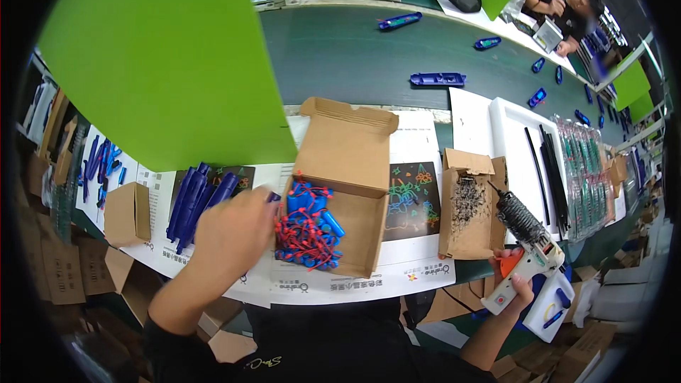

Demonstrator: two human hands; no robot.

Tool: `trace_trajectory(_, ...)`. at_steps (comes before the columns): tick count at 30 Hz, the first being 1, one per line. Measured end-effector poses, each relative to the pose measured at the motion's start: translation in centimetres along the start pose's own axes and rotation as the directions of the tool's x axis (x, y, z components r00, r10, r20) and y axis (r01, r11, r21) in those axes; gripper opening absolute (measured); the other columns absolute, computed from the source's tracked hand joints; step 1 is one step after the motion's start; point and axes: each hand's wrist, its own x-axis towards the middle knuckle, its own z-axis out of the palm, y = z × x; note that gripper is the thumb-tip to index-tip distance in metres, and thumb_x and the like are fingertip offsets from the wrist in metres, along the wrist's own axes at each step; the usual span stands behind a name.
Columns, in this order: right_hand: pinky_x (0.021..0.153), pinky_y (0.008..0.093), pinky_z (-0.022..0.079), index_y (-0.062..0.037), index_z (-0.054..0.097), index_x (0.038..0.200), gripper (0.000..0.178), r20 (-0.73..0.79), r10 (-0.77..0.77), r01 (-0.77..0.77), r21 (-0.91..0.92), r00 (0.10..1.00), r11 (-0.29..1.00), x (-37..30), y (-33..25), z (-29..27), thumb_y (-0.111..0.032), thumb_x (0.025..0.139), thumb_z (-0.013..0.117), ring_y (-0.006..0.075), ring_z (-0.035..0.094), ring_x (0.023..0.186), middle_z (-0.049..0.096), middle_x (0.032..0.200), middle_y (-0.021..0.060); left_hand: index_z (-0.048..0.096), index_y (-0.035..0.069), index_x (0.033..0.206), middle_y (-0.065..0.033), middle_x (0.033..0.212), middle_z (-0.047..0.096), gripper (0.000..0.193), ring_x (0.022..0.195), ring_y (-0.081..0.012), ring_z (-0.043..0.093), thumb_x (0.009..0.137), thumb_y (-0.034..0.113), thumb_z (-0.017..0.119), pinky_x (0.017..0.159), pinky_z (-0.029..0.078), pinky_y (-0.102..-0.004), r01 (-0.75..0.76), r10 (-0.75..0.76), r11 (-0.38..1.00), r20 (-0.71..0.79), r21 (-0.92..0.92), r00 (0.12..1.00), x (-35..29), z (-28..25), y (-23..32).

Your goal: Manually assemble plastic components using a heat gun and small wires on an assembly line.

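Note:
My left hand (237, 227), slightly blurred, is curled beside an open cardboard box (362, 230). At its fingertips pokes out a dark blue plastic piece (274, 197), mostly hidden by the hand. In the box lies a heap of blue cylindrical cells (306, 200) with red wires (305, 237). Long blue plastic shells (190, 202) lie left of that hand. My right hand (522, 292) is wrapped round the white handle of a soldering gun (528, 241) with an orange trigger. Its tip points up and left, over a small cardboard box (461, 241) holding dark bits.
A tall green panel (163, 64) rises at the left. Across the green belt (333, 50) lie several blue shells (438, 79). At the right stand a white foam tray (528, 163) with black strips and stacked clear packs (585, 170). A person (564, 10) works at far right.

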Motion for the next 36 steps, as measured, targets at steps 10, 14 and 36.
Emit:
trace_trajectory(10, 0.082, 0.0473, 0.05, 0.0097, 0.042, 0.116, 0.055, -0.055, 0.017, -0.022, -0.094, 0.998, 0.995, -0.1, 1.7, -0.8, -0.027, 0.076, 0.051, 0.0372, 0.057, 0.098, 0.054, 0.108, 0.0263, 0.054, 0.003, 0.115, -0.0162, 0.11, 0.054, 0.05, 0.105, -0.0316, 0.052, 0.078, 0.034, 0.065, 0.088, 0.045, -0.0399, -0.298, 0.296, 0.954, -0.064, -0.038, 0.953, 34.4, 15.4, 14.7)
trace_trajectory(14, 0.066, 0.0404, 0.056, 0.0139, 0.041, 0.115, 0.053, -0.179, 0.15, -0.154, -0.009, 0.972, 0.988, 0.5, 1.5, -0.4, -0.029, 0.084, 0.047, 0.0357, 0.062, 0.086, 0.057, 0.1, 0.0295, 0.062, 0.002, 0.103, -0.0159, 0.109, 0.056, 0.044, 0.101, -0.0327, 0.055, 0.079, 0.039, 0.064, 0.084, 0.047, -0.0418, -0.14, 0.14, 0.99, 0.009, 0.006, 0.99, 35.2, 17.3, 14.1)
trace_trajectory(36, 0.05, 0.0265, 0.038, 0.0055, 0.062, 0.081, 0.015, 0.325, 0.264, 0.223, -0.909, 0.908, 0.351, -3.5, -4.2, 9.9, -0.006, 0.083, 0.053, 0.0146, 0.053, 0.053, 0.055, 0.057, 0.0062, 0.055, 0.003, 0.091, -0.0085, 0.081, 0.054, 0.035, 0.069, -0.0213, 0.056, 0.067, 0.014, 0.077, 0.06, 0.045, -0.0293, -0.298, 0.221, 0.732, -0.2, -0.612, 0.954, -2.1, 1.1, 6.7)
